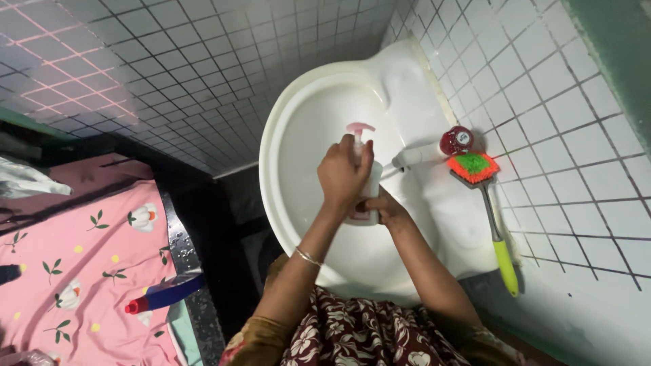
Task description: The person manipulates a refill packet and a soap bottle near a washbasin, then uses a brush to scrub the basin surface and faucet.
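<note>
pump bottle body mostly hidden by hands, right hand largely behind bottle

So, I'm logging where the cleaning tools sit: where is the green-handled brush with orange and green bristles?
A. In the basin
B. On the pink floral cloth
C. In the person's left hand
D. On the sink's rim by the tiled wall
D: the brush lies on the white sink's rim beside the tiled wall, clear of both hands.

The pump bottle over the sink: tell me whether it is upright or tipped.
Upright. The pump bottle has its pink pump head on top; the left hand wraps its body and the right hand supports its base, above the white sink.
</note>
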